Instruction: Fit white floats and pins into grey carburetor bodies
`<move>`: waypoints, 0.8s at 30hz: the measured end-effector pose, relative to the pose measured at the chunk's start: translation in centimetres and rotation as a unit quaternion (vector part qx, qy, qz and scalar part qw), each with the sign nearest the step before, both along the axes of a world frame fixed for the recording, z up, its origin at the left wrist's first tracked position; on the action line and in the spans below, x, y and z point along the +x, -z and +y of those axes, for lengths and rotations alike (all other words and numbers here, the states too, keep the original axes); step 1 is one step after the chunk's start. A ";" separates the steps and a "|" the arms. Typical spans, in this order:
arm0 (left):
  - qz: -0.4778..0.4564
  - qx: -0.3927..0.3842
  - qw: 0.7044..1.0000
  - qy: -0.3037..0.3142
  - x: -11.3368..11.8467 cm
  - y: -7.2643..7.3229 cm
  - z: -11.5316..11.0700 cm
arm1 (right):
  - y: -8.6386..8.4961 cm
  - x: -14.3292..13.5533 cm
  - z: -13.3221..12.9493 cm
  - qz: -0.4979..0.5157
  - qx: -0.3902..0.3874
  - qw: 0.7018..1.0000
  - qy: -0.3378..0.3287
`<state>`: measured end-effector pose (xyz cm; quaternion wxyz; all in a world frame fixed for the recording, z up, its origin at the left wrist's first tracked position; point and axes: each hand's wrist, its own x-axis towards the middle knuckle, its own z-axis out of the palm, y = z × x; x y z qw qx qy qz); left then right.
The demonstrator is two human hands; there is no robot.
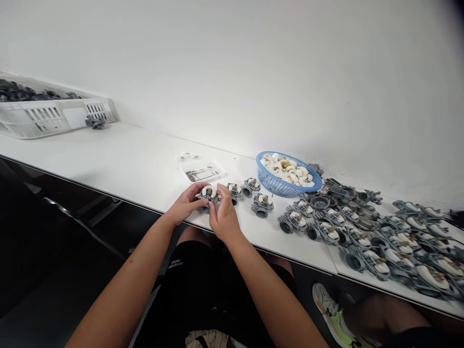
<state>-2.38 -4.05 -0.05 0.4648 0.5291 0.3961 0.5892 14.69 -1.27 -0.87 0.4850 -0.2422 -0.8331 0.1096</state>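
A grey metal carburetor [209, 193] with a white curved float on top is between my two hands near the table's front edge. My left hand [188, 203] grips its left side, thumb along the front. On the other side, my right hand [225, 215] closes round the carburetor, its thumb at the front and fingers behind. The hands cover much of the body. Just right of them stand several similar carburetors [262, 204] with white floats. Behind my hands lies a shallow white tray [219, 170] holding thin metal pins, with a few loose white floats [186, 155] beyond it.
A blue basket [277, 185] full of white floats stands right of centre. Many carburetors [373, 261] crowd the table's right end. At far left, a white crate [68, 118] holds dark metal parts, one part [95, 122] beside it. Another person's shoe [331, 311] shows below the table.
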 end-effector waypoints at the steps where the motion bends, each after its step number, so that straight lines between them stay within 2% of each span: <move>1: 0.005 -0.001 1.000 0.000 0.0 0.0 0.0 | 0.0 0.0 0.0 0.001 -0.003 1.000 -0.001; 9: 0.043 -0.017 0.999 -0.027 0.1 0.6 0.2 | -0.2 -0.2 -0.4 0.005 0.021 0.999 0.031; 12: 0.057 -0.013 0.998 -0.036 0.0 0.8 0.3 | -1.2 -0.1 -0.7 0.017 0.063 0.998 0.024; 14: 0.062 -0.012 0.997 -0.039 0.0 0.8 0.3 | -2.9 0.1 -0.4 0.024 0.093 0.995 0.010; 17: 0.058 -0.026 0.997 -0.036 0.0 0.7 0.1 | -7.3 0.0 1.1 -0.017 0.107 0.994 -0.001; 20: 0.038 -0.041 0.998 -0.027 0.1 0.5 -0.1 | -11.9 -1.5 4.2 -0.163 0.011 0.987 0.013; 22: 0.032 -0.031 0.999 -0.028 0.1 0.4 -0.1 | -13.8 -3.5 6.6 -0.305 -0.092 0.948 0.017; 24: 0.033 -0.021 0.999 -0.031 0.1 0.4 0.0 | -14.2 -6.0 8.8 -0.465 -0.142 0.873 0.020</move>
